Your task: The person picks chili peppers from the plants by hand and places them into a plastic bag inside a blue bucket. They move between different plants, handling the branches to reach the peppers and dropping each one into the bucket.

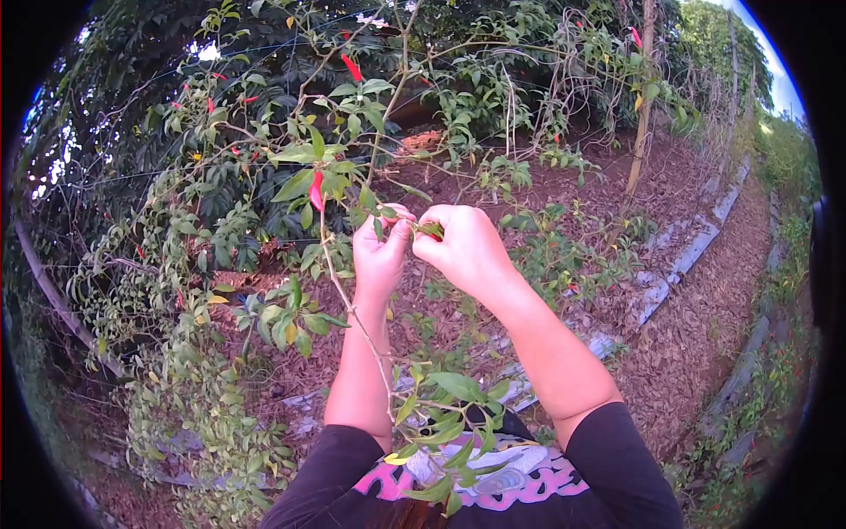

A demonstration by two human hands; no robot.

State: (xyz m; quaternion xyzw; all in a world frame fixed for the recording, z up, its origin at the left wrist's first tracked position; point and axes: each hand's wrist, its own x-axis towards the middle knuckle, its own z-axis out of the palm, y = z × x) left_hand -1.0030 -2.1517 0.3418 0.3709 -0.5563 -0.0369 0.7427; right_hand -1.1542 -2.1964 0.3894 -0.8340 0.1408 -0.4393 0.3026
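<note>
My two hands meet in the middle of the head view, among the twigs of a chili plant. My left hand (379, 251) is closed, thumb against fingers, on a leafy twig (384, 214). Beside it, my right hand (469, 247) pinches a red chili pepper (434, 233), most of it hidden by the fingers, with bits of green around it. Just left of my hands a bright red chili (316, 191) hangs on a branch. Higher up, another red chili (352, 68) points upward from the leaves.
A long thin branch (357, 316) crosses my left forearm. A wooden stake (642, 106) stands at the back right. Strips of grey plastic sheeting (683, 263) edge the leaf-covered ground. Dense bushes (203, 397) with more red chilies fill the left side.
</note>
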